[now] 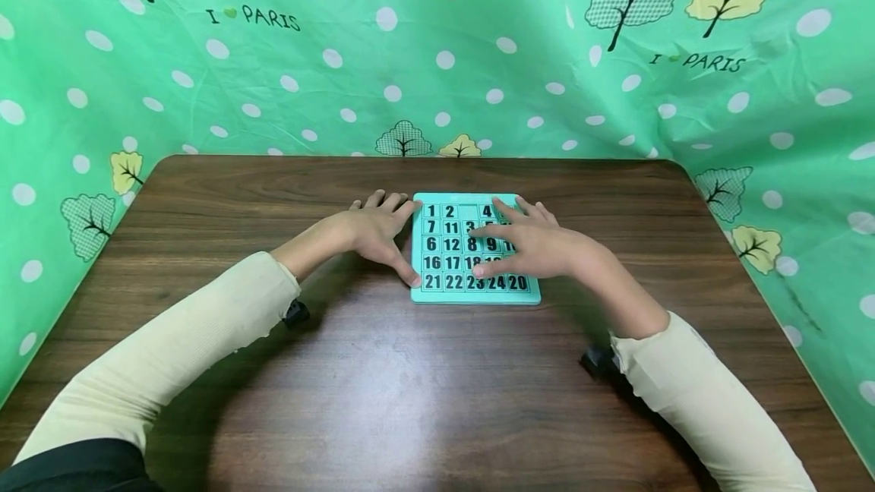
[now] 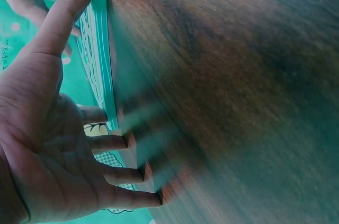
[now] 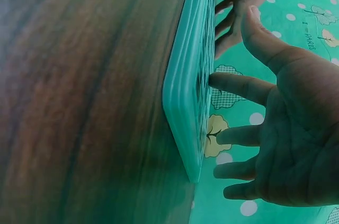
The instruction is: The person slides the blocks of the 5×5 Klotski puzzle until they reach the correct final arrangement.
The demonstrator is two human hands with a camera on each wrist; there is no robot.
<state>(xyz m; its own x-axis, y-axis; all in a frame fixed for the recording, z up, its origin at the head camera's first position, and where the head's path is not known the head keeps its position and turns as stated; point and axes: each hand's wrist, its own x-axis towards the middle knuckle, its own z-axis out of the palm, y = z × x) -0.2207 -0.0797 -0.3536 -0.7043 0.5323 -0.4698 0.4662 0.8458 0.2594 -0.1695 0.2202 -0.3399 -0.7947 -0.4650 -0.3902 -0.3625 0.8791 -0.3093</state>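
Note:
A turquoise number slide puzzle (image 1: 452, 253) lies flat on the table, its black-numbered tiles in rows. The gap (image 1: 469, 212) in the top row sits between 2 and 4, with tile 3 directly below it. My left hand (image 1: 374, 235) spreads along the puzzle's left side, thumb at the lower left corner and index finger near the upper left one. Over the right half hovers my right hand (image 1: 540, 247), fingers extended and covering several tiles. In the right wrist view its index fingertip (image 3: 213, 80) is right at the tile face, while the other fingers stand off it.
The brown wood-grain table (image 1: 383, 393) stretches around the puzzle. Behind and beside it hangs a green dotted cloth (image 1: 417, 44) with printed trees. Dark wrist devices show below the left sleeve (image 1: 225, 310) and the right sleeve (image 1: 711, 401).

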